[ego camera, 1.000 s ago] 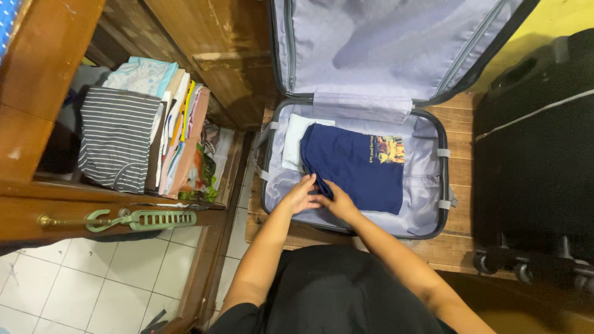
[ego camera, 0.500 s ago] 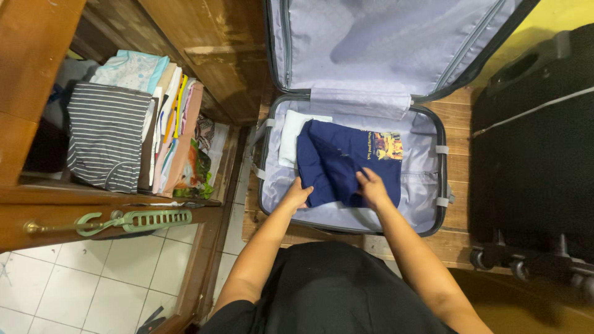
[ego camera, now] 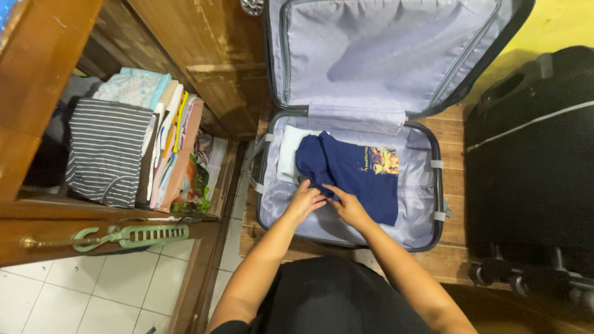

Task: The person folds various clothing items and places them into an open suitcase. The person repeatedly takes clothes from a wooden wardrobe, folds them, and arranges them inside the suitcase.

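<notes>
Here, a folded navy-blue cotton T-shirt with a small coloured print (ego camera: 356, 176) was seen lying in the near half of an open grey hard-shell suitcase with pale lilac lining (ego camera: 421, 232), which rested on a slatted wooden platform (ego camera: 455, 253). The left hand (ego camera: 304, 199) and the right hand (ego camera: 348, 207) were held close together at the shirt's near-left edge, fingers pinched on the cloth, which was bunched there. The fabric was judged soft, light and limp, apt to sag and crease unless it was gripped at a folded edge or a corner with both hands; nothing fragile or slippery was suggested. A pale white folded cloth (ego camera: 288, 154) lay partly beneath the shirt at the far left of the case. The lining looked smooth and faintly glossy, with elastic strap stubs at the sides. To the left, a worn wooden wardrobe shelf (ego camera: 93, 210) held stacked folded clothes, a grey-striped knit (ego camera: 105, 151) among them. A green plastic hanger (ego camera: 133, 235) hung on a brass handle. A black textured suitcase (ego camera: 532, 173) stood at the right.
</notes>
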